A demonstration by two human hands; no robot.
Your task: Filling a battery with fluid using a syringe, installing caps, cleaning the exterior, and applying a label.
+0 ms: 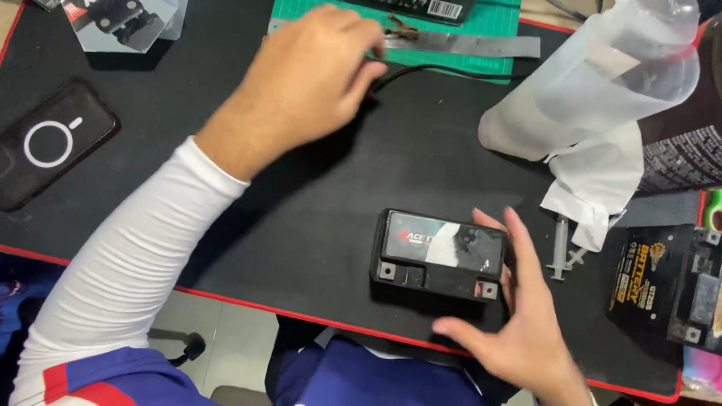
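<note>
While the right hand (517,328) cups a small black battery (441,254) on the desk (312,225), fingers spread apart, not clamped. The left hand (309,81) pinches a black cable (438,70), grip together.

We cup our right hand (511,312) against a small black battery (439,254) while our left hand (305,81) reaches a metal strip (462,44)

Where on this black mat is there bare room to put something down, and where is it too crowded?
Bare mat lies between the phone at the left edge, the white sleeve and the small black battery. The right side is crowded: plastic bag, syringe, second battery. The left hand reaches over the green cutting mat; the right hand touches the small battery.
</note>
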